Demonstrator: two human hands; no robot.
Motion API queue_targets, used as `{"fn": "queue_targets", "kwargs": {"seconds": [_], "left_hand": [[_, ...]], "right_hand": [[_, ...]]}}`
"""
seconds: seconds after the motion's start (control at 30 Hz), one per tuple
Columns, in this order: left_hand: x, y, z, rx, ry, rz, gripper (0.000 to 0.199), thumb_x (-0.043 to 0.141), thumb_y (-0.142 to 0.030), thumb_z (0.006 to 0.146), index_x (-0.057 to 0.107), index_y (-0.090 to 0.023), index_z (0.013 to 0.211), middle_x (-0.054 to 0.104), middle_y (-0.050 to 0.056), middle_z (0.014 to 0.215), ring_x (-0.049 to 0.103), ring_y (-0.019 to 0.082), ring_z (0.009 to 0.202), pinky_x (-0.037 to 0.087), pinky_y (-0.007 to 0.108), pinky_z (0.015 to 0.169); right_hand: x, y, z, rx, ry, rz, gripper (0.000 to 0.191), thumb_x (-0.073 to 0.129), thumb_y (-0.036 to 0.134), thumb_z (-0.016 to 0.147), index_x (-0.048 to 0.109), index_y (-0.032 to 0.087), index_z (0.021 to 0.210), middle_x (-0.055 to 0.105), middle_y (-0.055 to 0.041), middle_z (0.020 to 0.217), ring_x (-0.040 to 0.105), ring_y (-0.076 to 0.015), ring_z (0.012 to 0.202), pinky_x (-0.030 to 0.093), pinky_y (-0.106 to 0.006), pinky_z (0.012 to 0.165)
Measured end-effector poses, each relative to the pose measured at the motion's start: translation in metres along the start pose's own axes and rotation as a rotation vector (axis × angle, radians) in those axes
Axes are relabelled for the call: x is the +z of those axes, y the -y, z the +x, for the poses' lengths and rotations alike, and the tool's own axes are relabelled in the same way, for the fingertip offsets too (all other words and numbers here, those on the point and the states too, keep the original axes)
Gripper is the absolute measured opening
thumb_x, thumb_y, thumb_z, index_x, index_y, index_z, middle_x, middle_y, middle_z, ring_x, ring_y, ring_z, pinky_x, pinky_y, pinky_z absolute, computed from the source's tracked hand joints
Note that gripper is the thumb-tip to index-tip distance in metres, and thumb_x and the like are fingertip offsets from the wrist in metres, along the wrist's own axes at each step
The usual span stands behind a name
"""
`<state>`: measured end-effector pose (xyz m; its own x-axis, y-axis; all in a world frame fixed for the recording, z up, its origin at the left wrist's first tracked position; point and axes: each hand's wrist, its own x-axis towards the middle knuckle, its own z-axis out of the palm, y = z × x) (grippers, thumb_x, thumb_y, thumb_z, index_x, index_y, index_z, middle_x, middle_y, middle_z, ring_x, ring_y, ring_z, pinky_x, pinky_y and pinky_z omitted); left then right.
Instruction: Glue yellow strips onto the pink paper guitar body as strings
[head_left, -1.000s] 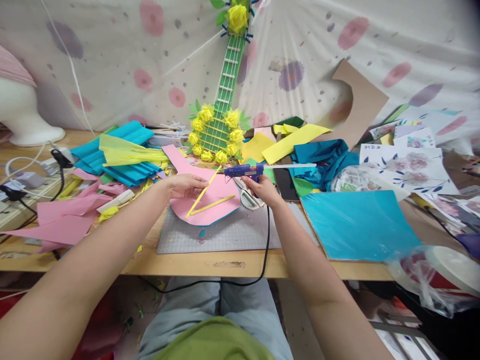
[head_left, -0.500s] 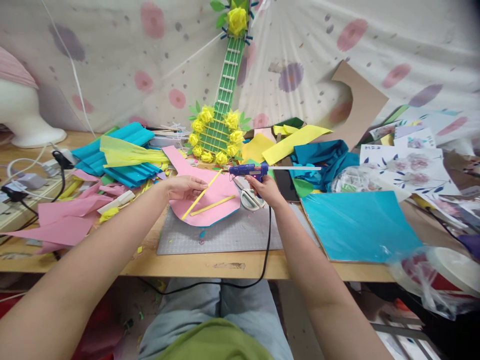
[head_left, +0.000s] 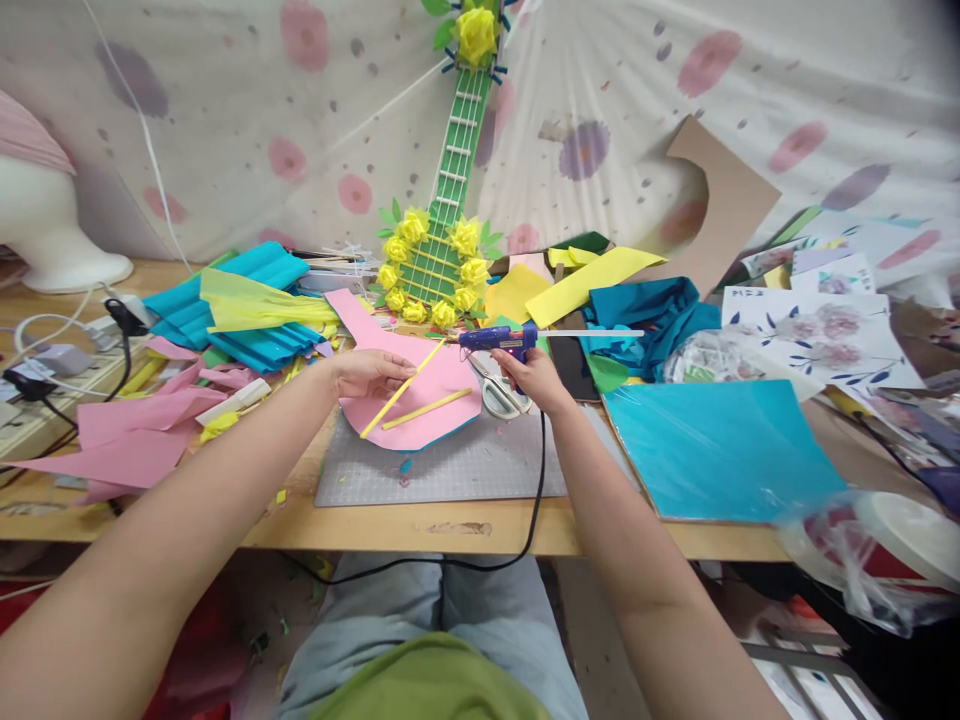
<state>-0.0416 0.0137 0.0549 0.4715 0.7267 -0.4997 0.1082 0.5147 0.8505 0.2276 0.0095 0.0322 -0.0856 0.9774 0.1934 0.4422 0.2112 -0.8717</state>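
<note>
My left hand [head_left: 379, 375] pinches a thin yellow paper strip [head_left: 397, 398], which slants over a pink guitar-shaped cutout [head_left: 442, 370]. In my right hand [head_left: 531, 372] is a blue hot glue gun [head_left: 491, 341] with a white glue stick [head_left: 592, 333] jutting from its back. The gun's nozzle points left and sits at the strip's upper end; whether they touch I cannot tell. A second yellow strip [head_left: 427, 409] lies on the cutout. Beneath is a grey cutting mat [head_left: 450, 480]. White-handled scissors [head_left: 504, 395] rest just below the glue gun.
A green paper guitar with yellow flowers [head_left: 439, 262] leans at the back. Pink paper scraps [head_left: 142, 435] and blue crepe paper [head_left: 262, 270] lie left, beside a power strip [head_left: 64, 400]. A blue sheet [head_left: 720, 450] lies right. The gun's black cord [head_left: 536, 500] hangs over the table edge.
Almost nothing differs: the view shifts very slightly, and both hands keep the strip and the glue gun in the same place.
</note>
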Motion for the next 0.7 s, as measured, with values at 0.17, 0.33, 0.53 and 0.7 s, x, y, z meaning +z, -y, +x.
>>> {"fn": "queue_targets", "kwargs": {"seconds": [0.17, 0.33, 0.53, 0.7], "left_hand": [[0.0, -0.001, 0.0, 0.0, 0.002, 0.01, 0.023, 0.075, -0.019, 0.058, 0.062, -0.011, 0.075, 0.06, 0.0, 0.066, 0.054, 0.006, 0.057, 0.042, 0.018, 0.053], [-0.003, 0.001, 0.002, -0.001, 0.026, 0.021, 0.022, 0.075, -0.022, 0.059, 0.062, -0.011, 0.074, 0.059, -0.001, 0.065, 0.052, 0.006, 0.057, 0.042, 0.019, 0.055], [-0.003, 0.001, 0.001, 0.003, 0.021, 0.031, 0.024, 0.075, -0.023, 0.059, 0.062, -0.011, 0.076, 0.058, -0.001, 0.067, 0.052, 0.006, 0.059, 0.041, 0.02, 0.057], [-0.003, 0.0, 0.002, 0.001, 0.01, 0.035, 0.023, 0.075, -0.022, 0.059, 0.062, -0.012, 0.075, 0.058, -0.002, 0.066, 0.052, 0.006, 0.059, 0.041, 0.02, 0.058]], "right_hand": [[0.003, 0.006, -0.005, -0.013, 0.036, -0.009, 0.038, 0.056, 0.054, 0.069, 0.049, 0.018, 0.06, 0.045, 0.0034, 0.046, 0.039, -0.0079, 0.042, 0.031, -0.023, 0.044], [0.007, 0.009, -0.008, -0.032, 0.091, 0.001, 0.039, 0.056, 0.056, 0.067, 0.049, 0.018, 0.061, 0.045, 0.0035, 0.047, 0.039, -0.0078, 0.044, 0.03, -0.023, 0.044], [0.007, 0.014, -0.012, -0.064, 0.111, -0.009, 0.038, 0.057, 0.056, 0.067, 0.052, 0.018, 0.065, 0.046, 0.0033, 0.049, 0.04, -0.0083, 0.046, 0.031, -0.023, 0.045], [0.009, 0.02, -0.015, -0.018, 0.154, -0.006, 0.038, 0.058, 0.055, 0.065, 0.051, 0.017, 0.065, 0.045, 0.0042, 0.05, 0.037, -0.0066, 0.042, 0.028, -0.022, 0.042]]}}
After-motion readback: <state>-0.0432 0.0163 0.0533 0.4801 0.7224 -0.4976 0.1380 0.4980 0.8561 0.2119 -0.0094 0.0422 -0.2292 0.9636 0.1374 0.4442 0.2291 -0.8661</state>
